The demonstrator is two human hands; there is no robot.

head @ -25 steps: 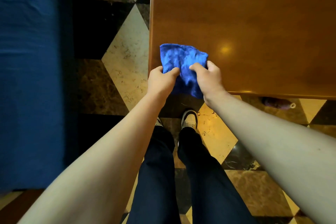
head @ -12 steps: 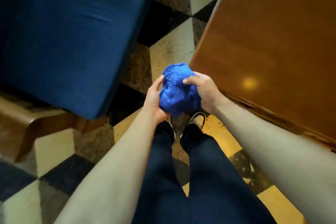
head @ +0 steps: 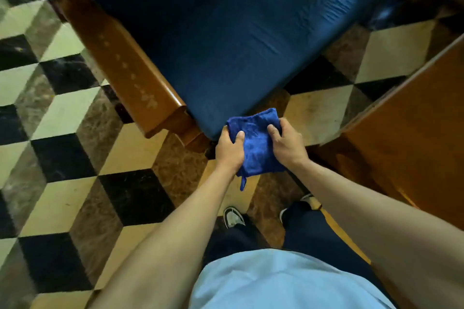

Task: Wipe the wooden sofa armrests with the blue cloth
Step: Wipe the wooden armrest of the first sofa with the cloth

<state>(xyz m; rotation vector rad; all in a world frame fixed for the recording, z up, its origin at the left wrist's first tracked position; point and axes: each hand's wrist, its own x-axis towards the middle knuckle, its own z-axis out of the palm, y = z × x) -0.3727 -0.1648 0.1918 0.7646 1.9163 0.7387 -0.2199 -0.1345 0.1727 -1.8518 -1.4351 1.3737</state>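
Both of my hands hold the blue cloth (head: 254, 144) in front of me, above the floor, just off the front corner of the sofa's blue seat cushion (head: 226, 32). My left hand (head: 229, 149) grips its left edge with the thumb on top. My right hand (head: 286, 144) grips its right edge. The cloth is folded roughly flat, with a small loop hanging from its lower corner. A wooden sofa armrest (head: 120, 57) runs diagonally from the upper left to its front end left of the cloth, about a hand's width from my left hand.
A brown wooden table (head: 411, 133) fills the right side, close to my right forearm. The floor (head: 70, 133) is checkered marble in black, cream and brown. My shoes (head: 233, 217) stand between sofa and table.
The view has swung left from the table to the sofa. The cloth went from bunched in a ball to spread flat between both hands, and the armrest has come into view.
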